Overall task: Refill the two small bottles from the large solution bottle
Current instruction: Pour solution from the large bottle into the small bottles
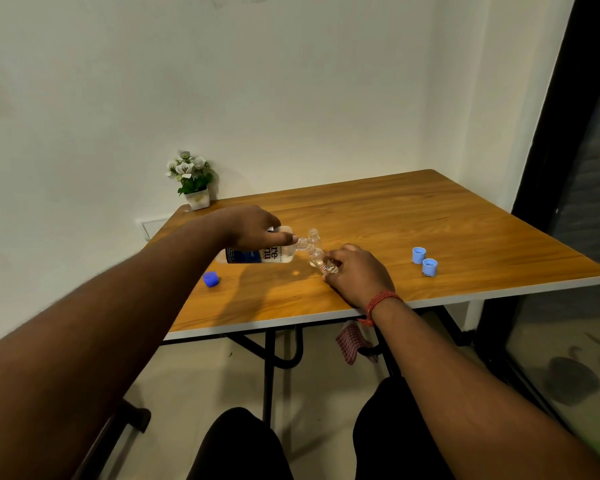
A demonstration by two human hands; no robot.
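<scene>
A wooden table [430,216] stands against a white wall. Above it, the left hand [253,228] grips the large solution bottle [257,255], tipped sideways, its neck meeting the mouth of a tilted small bottle [317,258] pinched by the right hand [357,275]. The second small bottle [313,235] stands upright just behind. Two pale blue caps [424,260] lie to the right, a darker blue cap [210,279] to the left.

Counts on the table [465,216]
One large solution bottle [257,255], two small bottles [316,257] [314,235], two light blue caps [418,255] [429,266], one dark blue cap [210,279], one potted plant [192,180], two hands [253,227] [357,271]
</scene>
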